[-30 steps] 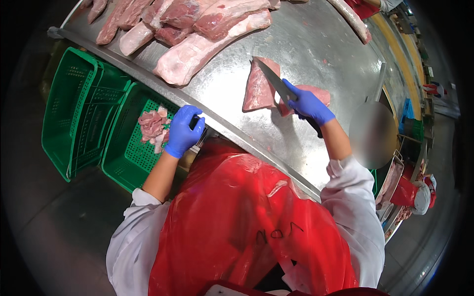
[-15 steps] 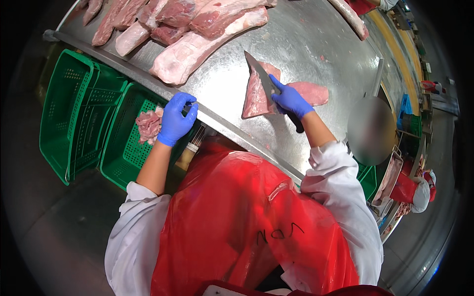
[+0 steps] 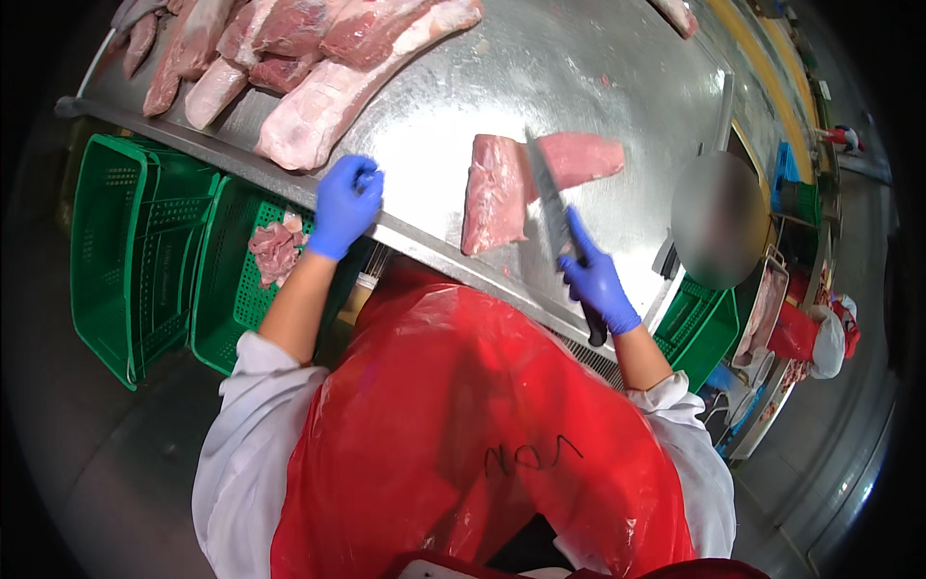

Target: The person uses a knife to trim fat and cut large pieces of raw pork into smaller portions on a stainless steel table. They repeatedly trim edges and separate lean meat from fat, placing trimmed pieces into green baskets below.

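Note:
My right hand, in a blue glove, grips a long knife by its dark handle. The index finger lies along the blade, which points away from me and passes between two pink meat pieces. To its left is a thick meat piece with a pale surface; a flatter lean piece lies beyond on the right. Gloved in blue too, my left hand is closed, fingers curled, over the near table edge. Anything inside it is hidden. Below that hand, meat scraps rest in a green crate.
Several large meat cuts are piled at the far left of the steel table. Another green crate stands at left. At right are a green crate and a co-worker in a red apron.
My right hand has drawn the knife back toward me, off the thick meat piece. The meat pieces now lie at a different angle. My left hand has curled tighter near the table edge.

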The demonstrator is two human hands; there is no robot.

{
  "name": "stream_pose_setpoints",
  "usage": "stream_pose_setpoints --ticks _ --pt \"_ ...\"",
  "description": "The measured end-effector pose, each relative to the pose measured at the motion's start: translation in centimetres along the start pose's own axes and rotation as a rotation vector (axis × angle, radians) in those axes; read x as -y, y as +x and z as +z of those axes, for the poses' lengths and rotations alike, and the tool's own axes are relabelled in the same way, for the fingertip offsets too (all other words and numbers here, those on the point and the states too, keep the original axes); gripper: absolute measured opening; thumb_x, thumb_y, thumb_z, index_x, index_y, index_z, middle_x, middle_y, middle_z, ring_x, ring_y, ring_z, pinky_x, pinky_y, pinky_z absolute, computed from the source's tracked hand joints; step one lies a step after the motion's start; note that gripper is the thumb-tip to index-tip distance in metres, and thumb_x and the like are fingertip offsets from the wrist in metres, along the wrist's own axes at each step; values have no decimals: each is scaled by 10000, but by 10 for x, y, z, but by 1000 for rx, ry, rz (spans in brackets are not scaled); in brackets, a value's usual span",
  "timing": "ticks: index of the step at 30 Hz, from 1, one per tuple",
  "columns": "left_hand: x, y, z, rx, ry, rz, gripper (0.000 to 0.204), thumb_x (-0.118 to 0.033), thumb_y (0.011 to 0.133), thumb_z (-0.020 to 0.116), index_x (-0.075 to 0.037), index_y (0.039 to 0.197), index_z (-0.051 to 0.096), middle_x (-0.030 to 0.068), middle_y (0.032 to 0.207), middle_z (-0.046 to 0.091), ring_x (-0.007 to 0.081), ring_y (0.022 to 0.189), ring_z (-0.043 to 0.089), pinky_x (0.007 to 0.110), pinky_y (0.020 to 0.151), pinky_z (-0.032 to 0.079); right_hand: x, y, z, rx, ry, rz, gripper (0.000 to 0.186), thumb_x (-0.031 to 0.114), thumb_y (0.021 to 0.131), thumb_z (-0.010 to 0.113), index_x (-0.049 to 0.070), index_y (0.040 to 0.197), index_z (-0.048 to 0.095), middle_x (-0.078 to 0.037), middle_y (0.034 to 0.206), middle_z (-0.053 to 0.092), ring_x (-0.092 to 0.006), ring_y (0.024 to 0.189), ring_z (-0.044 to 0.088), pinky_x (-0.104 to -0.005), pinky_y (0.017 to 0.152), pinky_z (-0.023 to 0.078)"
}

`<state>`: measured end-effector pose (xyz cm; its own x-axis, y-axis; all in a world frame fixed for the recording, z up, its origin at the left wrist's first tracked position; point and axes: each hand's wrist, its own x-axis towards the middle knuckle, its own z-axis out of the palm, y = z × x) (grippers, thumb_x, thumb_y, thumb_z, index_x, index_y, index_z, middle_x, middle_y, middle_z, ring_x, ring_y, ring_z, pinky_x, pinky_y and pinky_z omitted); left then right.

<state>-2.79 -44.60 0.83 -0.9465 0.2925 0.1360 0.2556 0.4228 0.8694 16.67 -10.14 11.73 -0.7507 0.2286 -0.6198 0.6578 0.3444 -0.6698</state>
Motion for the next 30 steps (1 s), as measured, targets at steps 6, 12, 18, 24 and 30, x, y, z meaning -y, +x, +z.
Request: stream_pose_setpoints --ticks 6,12,18,24,30 --pt "-46 45 139 460 214 -356 531 -511 816 723 20 795 743 256 839 710 409 833 697 448 793 553 1 83 15 -97 9 -151 786 113 946 588 295 1618 221 -144 756 649 -197 593 634 -357 592 562" --pt "5 36 164 362 -72 -368 263 -249 815 717 13 814 736 190 814 717 274 741 687 385 700 546 -20 93 35 -139 -101 -163 798 146 935 561 280 1622 177 -245 816 689 -351 675 695 -438 673 569" --pt "-13 26 153 195 -80 -297 138 -136 826 694 -2 805 722 96 727 711 139 658 638 320 647 526 9 102 51 -143 -312 -389 762 182 933 557 244 1611 215 -297 842 670 -451 782 681 -514 755 540" --pt "-23 24 146 152 33 -286 196 -183 868 650 -5 810 710 152 713 691 191 651 658 352 659 528 44 71 16 297 -611 -233 675 190 973 499 233 1603 259 -242 789 671 -337 617 677 -463 663 555" --pt "-31 15 140 188 -37 -290 219 -207 879 631 -8 811 692 167 744 696 264 654 666 391 664 522 40 71 -2 326 -638 -269 658 176 985 488 255 1602 273 -178 776 677 -257 560 657 -401 567 540"
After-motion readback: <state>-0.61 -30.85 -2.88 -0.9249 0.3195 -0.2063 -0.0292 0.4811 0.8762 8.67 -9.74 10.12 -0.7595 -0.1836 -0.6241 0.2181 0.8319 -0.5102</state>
